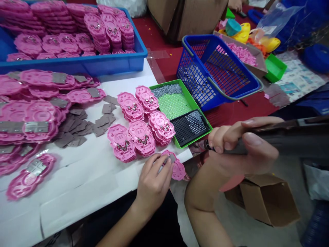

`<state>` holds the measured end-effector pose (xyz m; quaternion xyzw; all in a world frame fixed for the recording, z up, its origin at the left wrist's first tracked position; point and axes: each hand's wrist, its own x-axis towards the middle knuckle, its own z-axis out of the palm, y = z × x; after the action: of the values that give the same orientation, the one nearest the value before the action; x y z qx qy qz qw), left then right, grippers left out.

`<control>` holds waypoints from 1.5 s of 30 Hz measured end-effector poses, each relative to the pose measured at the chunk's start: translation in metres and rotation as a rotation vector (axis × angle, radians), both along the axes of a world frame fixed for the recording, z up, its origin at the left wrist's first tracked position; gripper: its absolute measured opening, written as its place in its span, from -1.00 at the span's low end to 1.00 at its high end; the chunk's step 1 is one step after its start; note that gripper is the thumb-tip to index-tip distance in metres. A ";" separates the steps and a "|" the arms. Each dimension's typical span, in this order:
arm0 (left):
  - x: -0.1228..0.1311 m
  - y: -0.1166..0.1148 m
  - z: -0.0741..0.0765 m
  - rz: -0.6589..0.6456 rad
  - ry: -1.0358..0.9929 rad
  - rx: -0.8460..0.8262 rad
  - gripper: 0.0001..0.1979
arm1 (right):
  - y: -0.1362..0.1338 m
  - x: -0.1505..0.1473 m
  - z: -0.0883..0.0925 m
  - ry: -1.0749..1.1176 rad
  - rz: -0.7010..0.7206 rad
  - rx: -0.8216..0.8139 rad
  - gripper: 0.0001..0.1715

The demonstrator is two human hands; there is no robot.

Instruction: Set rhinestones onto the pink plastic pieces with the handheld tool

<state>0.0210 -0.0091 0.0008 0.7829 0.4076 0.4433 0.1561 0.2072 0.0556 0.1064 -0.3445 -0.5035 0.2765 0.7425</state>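
Observation:
My left hand (154, 181) has its fingers closed over a pink plastic casing (178, 171) at the table's front edge. A grey metal plate shows on that casing, partly hidden under my fingertips. My right hand (241, 140) grips a dark powered screwdriver (295, 135), held sideways with its bit pointing left. The bit is near the lower corner of a green tray (168, 104), which holds loose screws and a black perforated screw plate (183, 130) partly filled with screws. Short stacks of pink casings (141, 135) with shiny metal contacts stand left of the tray.
Loose grey metal plates (74, 125) lie beside heaped pink casings (38, 113) on the left. Behind them is a blue bin (120, 63) full of stacked casings. A blue basket (218, 72) stands behind the tray. A cardboard box (272, 202) sits at lower right.

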 end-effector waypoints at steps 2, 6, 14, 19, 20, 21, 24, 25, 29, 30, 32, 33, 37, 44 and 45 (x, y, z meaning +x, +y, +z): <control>0.000 0.000 0.000 -0.001 0.000 -0.020 -0.75 | 0.002 -0.002 0.000 0.015 0.006 -0.002 -0.81; 0.000 0.001 0.001 0.004 -0.010 -0.050 -0.78 | 0.004 -0.006 0.001 0.034 0.022 0.013 -0.80; 0.002 0.003 0.003 0.009 0.002 -0.065 -0.84 | -0.006 -0.023 0.008 -0.060 0.065 0.067 -0.88; 0.003 0.002 0.004 0.022 0.008 -0.058 -0.85 | -0.021 -0.048 -0.001 -0.039 0.081 0.005 -0.82; 0.004 0.001 0.004 0.024 0.010 -0.054 -0.85 | -0.023 -0.052 -0.005 -0.042 0.097 -0.021 -0.80; 0.004 0.001 0.004 0.029 0.009 -0.049 -0.85 | -0.024 -0.054 -0.009 -0.047 0.122 -0.043 -0.79; 0.005 0.001 0.005 0.054 0.003 -0.037 -0.86 | -0.024 -0.057 -0.021 -0.064 0.174 -0.103 -0.77; 0.006 0.001 0.006 0.062 0.000 -0.034 -0.87 | -0.024 -0.057 -0.024 -0.069 0.170 -0.119 -0.77; 0.007 0.001 0.006 0.072 -0.003 -0.042 -0.88 | -0.022 -0.058 -0.026 -0.072 0.125 -0.126 -0.77; 0.007 0.001 0.006 0.074 -0.001 -0.044 -0.88 | -0.021 -0.058 -0.026 -0.069 0.124 -0.122 -0.75; 0.007 0.001 0.006 0.075 0.004 -0.046 -0.88 | -0.020 -0.059 -0.024 -0.061 0.124 -0.109 -0.74; 0.007 0.001 0.006 0.075 0.004 -0.046 -0.88 | -0.020 -0.060 -0.023 -0.056 0.119 -0.107 -0.74; 0.007 0.001 0.005 0.066 0.006 -0.057 -0.90 | -0.018 -0.062 -0.022 -0.034 0.081 -0.110 -0.78; 0.008 0.000 0.002 0.048 0.006 -0.069 -0.91 | -0.013 -0.060 -0.023 -0.071 0.149 -0.162 -0.84; 0.008 0.000 0.002 0.049 0.001 -0.068 -0.91 | -0.010 -0.059 -0.022 -0.081 0.189 -0.188 -0.85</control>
<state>0.0294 -0.0087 0.0026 0.7672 0.4415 0.4325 0.1716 0.1486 0.0454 0.0839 -0.3743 -0.5351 0.3769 0.6569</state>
